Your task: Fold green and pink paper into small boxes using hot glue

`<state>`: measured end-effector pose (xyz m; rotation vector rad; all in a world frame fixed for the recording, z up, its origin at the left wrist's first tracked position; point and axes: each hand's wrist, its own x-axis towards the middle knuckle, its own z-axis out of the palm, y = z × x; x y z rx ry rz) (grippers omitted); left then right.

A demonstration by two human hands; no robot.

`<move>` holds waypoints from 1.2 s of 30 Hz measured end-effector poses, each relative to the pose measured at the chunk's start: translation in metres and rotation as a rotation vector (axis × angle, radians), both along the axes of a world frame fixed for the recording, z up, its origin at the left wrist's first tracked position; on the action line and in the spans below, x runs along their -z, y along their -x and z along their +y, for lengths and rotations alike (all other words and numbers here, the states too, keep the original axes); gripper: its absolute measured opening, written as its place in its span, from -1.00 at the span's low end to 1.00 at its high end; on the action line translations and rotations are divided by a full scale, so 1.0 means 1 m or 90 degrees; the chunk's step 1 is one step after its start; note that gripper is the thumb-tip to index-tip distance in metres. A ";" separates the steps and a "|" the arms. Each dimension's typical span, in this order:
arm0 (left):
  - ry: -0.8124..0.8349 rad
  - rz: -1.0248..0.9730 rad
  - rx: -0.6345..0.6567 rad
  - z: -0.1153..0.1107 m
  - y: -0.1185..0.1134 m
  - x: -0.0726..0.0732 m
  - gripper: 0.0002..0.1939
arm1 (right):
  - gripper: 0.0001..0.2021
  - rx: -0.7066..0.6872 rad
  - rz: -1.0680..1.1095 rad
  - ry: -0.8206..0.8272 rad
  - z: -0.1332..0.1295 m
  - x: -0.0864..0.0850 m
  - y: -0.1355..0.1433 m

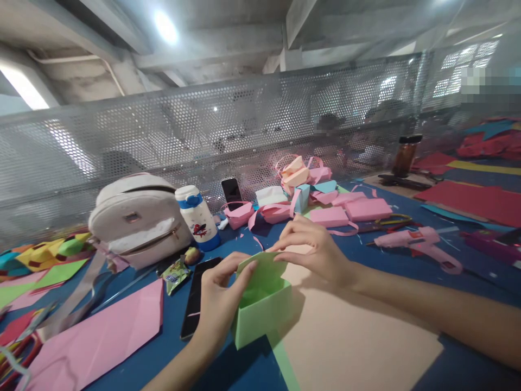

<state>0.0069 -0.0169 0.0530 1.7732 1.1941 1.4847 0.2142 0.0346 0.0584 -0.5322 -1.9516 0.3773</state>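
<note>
A light green paper box with a raised flap is held above the blue table. My left hand grips the left edge of the flap between thumb and fingers. My right hand pinches the flap's upper right corner, thumb in front and fingers behind. The box's inside shows between the flap and the front wall. Beneath and to the right lies a large peach paper sheet, with a green strip along its left edge.
Pink paper and a black phone lie left. Behind stand a white backpack, a bottle, an upright phone and several paper pieces. A pink glue gun lies right. A perforated metal screen spans the back.
</note>
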 end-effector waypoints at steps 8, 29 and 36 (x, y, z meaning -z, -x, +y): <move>0.030 -0.051 0.009 0.001 -0.002 0.002 -0.78 | -0.95 -0.004 0.039 0.082 -0.001 -0.003 0.003; -0.184 0.137 0.057 -0.005 -0.003 0.001 -0.83 | -0.95 -0.059 0.102 0.059 -0.018 -0.012 0.004; -0.181 -0.017 -0.089 0.020 0.018 0.012 -0.90 | -0.87 -0.057 0.056 0.137 -0.015 -0.019 -0.008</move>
